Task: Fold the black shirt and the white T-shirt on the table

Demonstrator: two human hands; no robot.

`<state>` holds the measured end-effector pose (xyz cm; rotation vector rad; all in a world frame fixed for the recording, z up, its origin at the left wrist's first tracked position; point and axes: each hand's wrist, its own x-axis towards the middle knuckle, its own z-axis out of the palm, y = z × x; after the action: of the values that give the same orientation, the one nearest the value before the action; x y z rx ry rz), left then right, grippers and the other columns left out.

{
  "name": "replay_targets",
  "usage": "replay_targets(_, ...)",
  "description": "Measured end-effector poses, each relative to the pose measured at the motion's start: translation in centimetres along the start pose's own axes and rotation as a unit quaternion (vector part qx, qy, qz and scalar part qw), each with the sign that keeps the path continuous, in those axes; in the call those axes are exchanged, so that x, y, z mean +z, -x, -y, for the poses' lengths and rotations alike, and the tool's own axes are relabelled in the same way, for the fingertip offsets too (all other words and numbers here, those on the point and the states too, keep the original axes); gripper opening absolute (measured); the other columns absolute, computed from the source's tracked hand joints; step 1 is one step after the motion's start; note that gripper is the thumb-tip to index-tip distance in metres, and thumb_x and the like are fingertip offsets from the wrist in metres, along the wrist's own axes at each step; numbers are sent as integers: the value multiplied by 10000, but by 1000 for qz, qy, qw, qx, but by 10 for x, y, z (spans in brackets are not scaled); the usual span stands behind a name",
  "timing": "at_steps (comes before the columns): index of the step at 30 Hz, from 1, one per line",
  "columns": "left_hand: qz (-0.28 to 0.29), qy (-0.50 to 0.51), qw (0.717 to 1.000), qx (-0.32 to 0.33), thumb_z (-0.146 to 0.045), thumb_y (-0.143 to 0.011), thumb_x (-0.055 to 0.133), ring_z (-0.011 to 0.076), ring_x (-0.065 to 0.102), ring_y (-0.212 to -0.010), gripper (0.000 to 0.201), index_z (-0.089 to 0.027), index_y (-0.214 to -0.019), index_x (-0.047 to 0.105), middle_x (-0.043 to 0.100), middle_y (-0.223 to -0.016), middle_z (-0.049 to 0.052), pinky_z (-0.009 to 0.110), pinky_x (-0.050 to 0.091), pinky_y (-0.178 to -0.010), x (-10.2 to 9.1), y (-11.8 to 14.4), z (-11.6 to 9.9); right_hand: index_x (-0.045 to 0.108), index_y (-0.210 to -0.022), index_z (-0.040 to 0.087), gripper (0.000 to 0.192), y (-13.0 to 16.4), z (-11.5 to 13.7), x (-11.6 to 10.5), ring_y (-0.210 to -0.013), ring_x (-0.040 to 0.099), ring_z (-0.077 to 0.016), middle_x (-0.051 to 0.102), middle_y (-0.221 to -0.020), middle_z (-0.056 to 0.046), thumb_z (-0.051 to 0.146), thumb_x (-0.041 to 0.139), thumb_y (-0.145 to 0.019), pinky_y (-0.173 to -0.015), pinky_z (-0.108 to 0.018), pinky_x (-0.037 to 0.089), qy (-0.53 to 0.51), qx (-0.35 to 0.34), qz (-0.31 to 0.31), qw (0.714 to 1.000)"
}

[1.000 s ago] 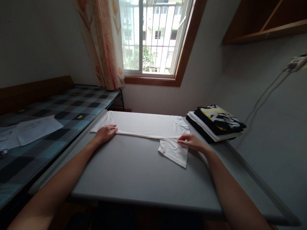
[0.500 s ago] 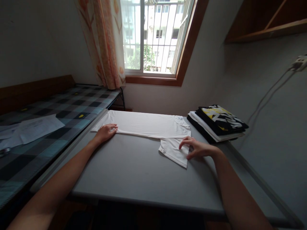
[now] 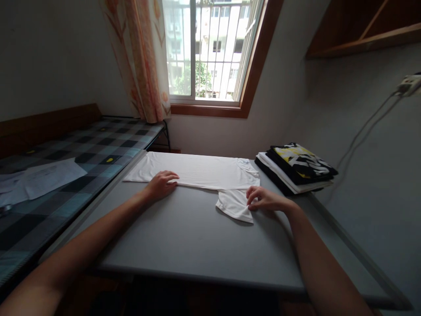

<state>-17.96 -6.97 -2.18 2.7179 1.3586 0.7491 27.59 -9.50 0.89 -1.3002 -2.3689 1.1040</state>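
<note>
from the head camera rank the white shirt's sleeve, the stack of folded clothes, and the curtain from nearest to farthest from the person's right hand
From the right hand:
1. Sleeve of the white shirt, at the fingertips, to its left.
2. Stack of folded clothes, on the table's far right corner.
3. Curtain, far left, beside the window.

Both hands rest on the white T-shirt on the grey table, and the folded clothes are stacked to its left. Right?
Not quite: the head view shows the stack of folded clothes right of the white T-shirt. The left hand and right hand do rest on it, on the grey table.
</note>
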Motion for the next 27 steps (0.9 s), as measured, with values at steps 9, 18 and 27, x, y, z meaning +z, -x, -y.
replay_targets(9,138,93,962,215,-246,-826,642,226,613,-1124,435,-250,-1261,629,662,-1254,76,348,440,-982,38,-64,-121,759,-775,181,487,3,4,-1,-1025,597,-276,686,-1086,-114,657,717,-685,-885,-365,450,-45,-12,-21,999)
replay_targets(18,93,74,960,255,-248,-895,560,182,656,-953,140,-219,-874,696,734,-998,49,333,413,-921,53,-73,-141,625,-806,161,543,5,4,-2,-662,513,-147,625,-728,-40,701,614,-745,-579,-261,377,-61,15,-65,996)
replay_targets(27,35,82,979,186,-262,-967,438,174,658,-785,228,-188,-847,617,696,-799,59,306,455,-806,64,-59,-146,566,-851,168,531,5,1,0,-492,349,-79,476,-554,50,687,606,-745,-466,-225,222,-108,42,-61,991)
